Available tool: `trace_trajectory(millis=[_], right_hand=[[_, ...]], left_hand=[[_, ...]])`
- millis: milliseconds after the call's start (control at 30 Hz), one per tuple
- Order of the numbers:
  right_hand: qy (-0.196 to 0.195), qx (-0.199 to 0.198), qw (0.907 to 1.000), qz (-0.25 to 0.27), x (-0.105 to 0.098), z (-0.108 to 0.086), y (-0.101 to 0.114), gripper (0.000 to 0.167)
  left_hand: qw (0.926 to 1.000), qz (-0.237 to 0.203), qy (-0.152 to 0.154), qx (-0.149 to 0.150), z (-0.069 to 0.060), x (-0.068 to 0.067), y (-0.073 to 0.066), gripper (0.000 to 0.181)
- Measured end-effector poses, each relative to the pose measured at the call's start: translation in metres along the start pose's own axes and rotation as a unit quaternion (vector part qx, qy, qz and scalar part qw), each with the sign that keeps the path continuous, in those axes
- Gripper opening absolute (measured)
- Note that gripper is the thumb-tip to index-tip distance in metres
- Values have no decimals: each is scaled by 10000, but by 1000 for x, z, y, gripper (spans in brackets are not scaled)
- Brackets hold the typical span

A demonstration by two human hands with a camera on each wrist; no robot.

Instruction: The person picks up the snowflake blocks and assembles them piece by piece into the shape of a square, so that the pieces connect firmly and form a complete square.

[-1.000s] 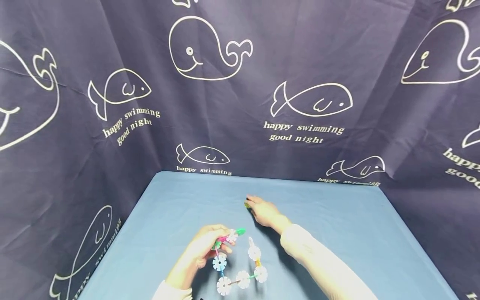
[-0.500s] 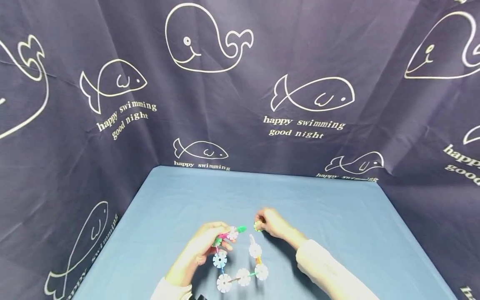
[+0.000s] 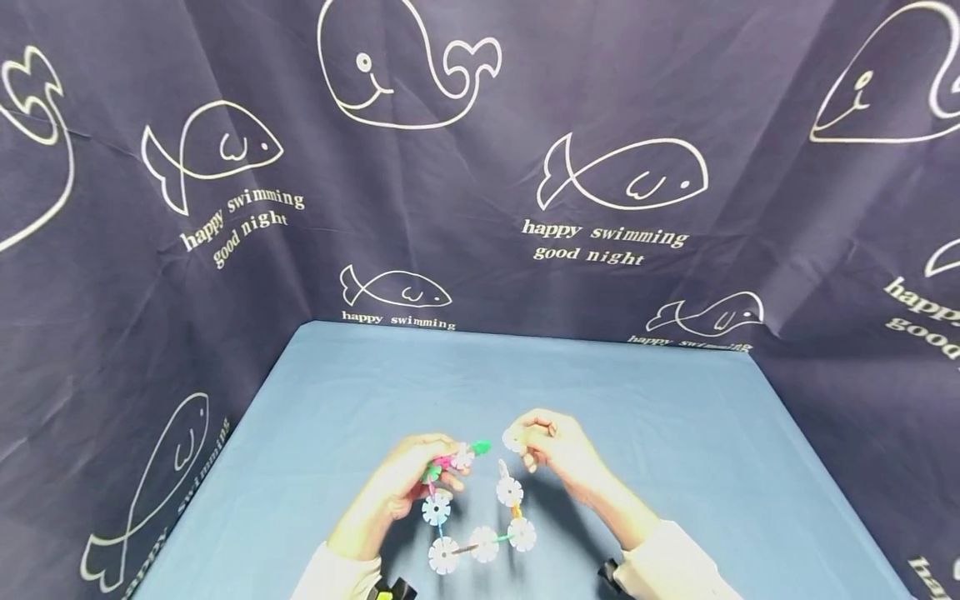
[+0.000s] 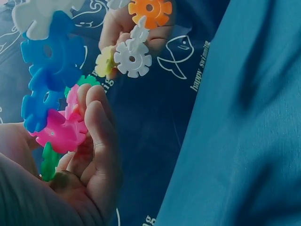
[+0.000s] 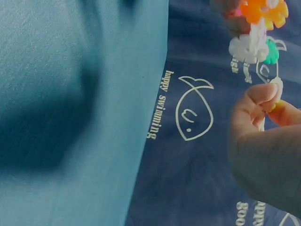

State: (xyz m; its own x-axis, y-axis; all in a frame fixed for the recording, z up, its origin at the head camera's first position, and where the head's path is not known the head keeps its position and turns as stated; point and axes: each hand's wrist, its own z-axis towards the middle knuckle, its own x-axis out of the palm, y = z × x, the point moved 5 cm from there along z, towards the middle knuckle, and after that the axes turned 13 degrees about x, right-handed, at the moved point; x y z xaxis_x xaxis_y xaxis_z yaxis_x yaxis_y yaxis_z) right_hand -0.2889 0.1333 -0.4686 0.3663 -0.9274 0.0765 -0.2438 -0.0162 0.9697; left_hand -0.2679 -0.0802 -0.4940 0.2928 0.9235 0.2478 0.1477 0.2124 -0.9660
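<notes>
A bent chain of interlocking snowflake discs hangs in a loop with a gap at its far side. My left hand grips it near one end, around the pink discs. A green disc sticks out past those fingers. White discs form the other end, with an orange disc beyond them. Between thumb and fingers my right hand pinches a yellow snowflake disc, which looks almost white in the head view. It is held just above the white end; whether they touch cannot be told.
A blue cloth-covered table lies under both hands. Dark blue curtains printed with whales and fish stand behind it and at both sides. Black straps show at the wrists.
From the far part of the table, the right hand has come back toward me with the yellow disc and lifted it beside the chain's gap. The left hand has kept its grip.
</notes>
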Motion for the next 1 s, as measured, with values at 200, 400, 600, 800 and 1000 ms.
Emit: trace_trajectory(millis=[200, 400, 600, 800, 1000], right_hand=[[-264, -259, 9992, -155, 9, -4, 2, 22], [-323, -340, 9986, -262, 13, -4, 4, 21], [-296, -432, 9984, -232, 15, -5, 5, 21], [-270, -380, 9989, -20, 14, -7, 4, 20], [-308, -417, 9986, -62, 16, -7, 6, 20]], left_hand=[[10000, -4, 50, 28, -1, 2, -2, 13], [9999, 49, 96, 96, 1, 4, -5, 17], [9999, 71, 69, 108, 2, 5, -5, 16], [9997, 99, 113, 172, 1, 7, -6, 17], [9996, 187, 62, 201, 2, 10, -7, 16]])
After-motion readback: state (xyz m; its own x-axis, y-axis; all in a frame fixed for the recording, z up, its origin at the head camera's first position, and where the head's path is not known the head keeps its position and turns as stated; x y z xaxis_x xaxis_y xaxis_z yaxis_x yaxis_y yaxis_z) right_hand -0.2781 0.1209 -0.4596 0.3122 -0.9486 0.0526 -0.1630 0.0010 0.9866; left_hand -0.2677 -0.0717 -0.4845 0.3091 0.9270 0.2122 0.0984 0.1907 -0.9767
